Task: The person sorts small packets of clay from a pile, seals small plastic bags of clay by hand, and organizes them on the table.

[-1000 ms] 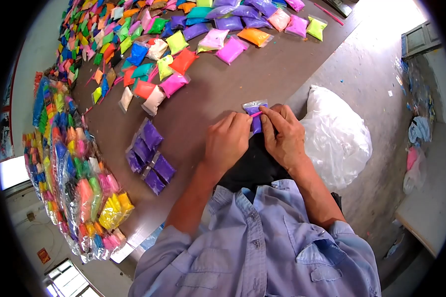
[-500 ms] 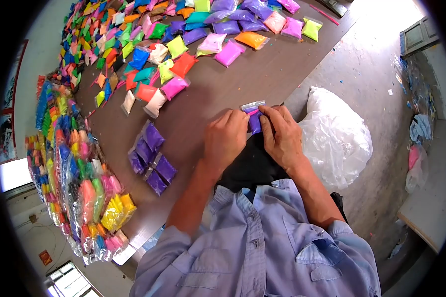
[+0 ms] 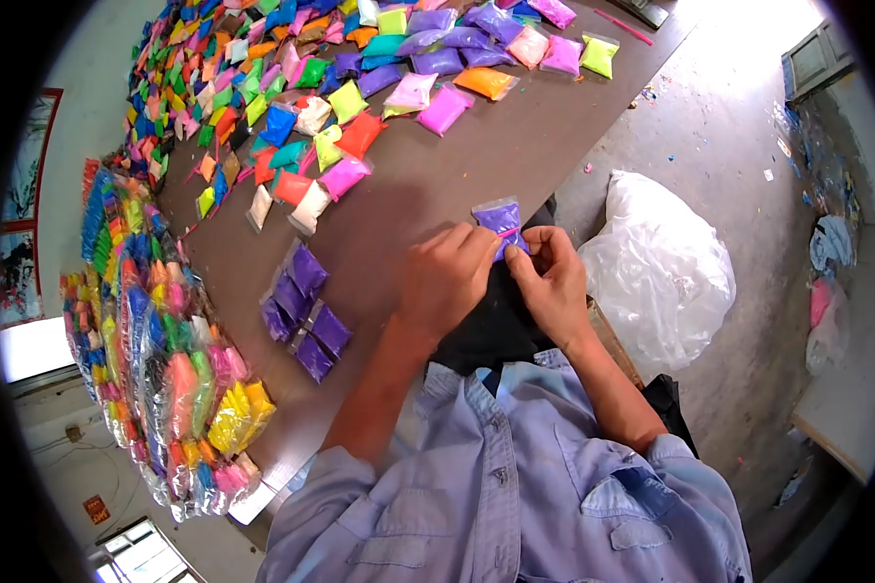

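Note:
Between my two hands, at the table's near edge, is a small clear packet with purple filling (image 3: 497, 215). A thin pink stick (image 3: 507, 233) lies across its lower part. My left hand (image 3: 452, 277) is closed, its fingertips pinched at the packet's left side by the stick. With thumb and bent fingers, my right hand (image 3: 551, 282) grips the packet's lower right. Left of my hands, a cluster of joined purple packets (image 3: 306, 301) rests on the brown table (image 3: 399, 204).
Many coloured packets (image 3: 360, 134) cover the table's far side. Bundled packets in clear wrap (image 3: 180, 379) line the left edge. A large white plastic bag (image 3: 661, 267) stands right of my right hand. A pink stick (image 3: 624, 27) lies near the far table edge.
The purple packet now shows more of its upper part above the stick. My right hand has turned and shifted lower, its thumb now at the packet's bottom. The view has shifted slightly.

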Demonstrator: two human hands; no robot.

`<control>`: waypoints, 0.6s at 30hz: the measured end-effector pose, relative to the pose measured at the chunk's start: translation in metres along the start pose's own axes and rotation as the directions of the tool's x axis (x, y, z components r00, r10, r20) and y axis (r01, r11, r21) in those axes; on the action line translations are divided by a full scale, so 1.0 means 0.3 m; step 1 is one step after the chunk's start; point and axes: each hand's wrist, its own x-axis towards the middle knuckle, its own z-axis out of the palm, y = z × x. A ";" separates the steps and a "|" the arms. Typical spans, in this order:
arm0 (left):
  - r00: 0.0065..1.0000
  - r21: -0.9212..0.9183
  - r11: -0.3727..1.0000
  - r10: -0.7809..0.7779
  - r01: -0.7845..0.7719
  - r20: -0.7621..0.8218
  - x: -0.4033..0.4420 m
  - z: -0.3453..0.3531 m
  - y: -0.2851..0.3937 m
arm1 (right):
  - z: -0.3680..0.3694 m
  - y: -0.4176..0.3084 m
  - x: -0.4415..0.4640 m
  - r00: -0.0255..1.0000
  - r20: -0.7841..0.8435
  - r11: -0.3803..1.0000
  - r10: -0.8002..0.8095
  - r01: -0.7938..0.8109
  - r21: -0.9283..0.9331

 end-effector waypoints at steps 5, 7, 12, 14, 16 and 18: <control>0.998 0.018 1.000 -0.020 0.021 -0.052 0.071 0.008 -0.063 | -0.016 -0.021 0.021 0.996 0.061 0.988 0.062 -0.070 0.139; 0.997 0.054 0.997 -0.043 0.047 -0.071 0.064 0.023 -0.110 | -0.038 -0.021 0.021 0.994 0.090 0.987 0.064 -0.076 0.145; 0.846 -0.187 0.869 -0.490 0.457 -0.212 0.033 -0.038 -0.171 | -0.139 -0.052 0.035 0.990 0.049 0.948 0.136 -0.144 0.282; 0.843 -0.140 0.882 -0.471 0.450 -0.260 0.022 -0.046 -0.211 | -0.193 -0.054 0.057 0.990 0.023 0.936 0.137 -0.137 0.325; 0.840 -0.094 0.893 -0.446 0.440 -0.310 0.025 -0.029 -0.239 | -0.240 -0.056 0.079 0.990 -0.032 0.914 0.138 -0.115 0.390; 0.858 0.067 0.901 -0.383 0.429 -0.342 0.040 -0.002 -0.250 | -0.283 -0.071 0.096 0.984 -0.090 0.874 0.153 -0.092 0.476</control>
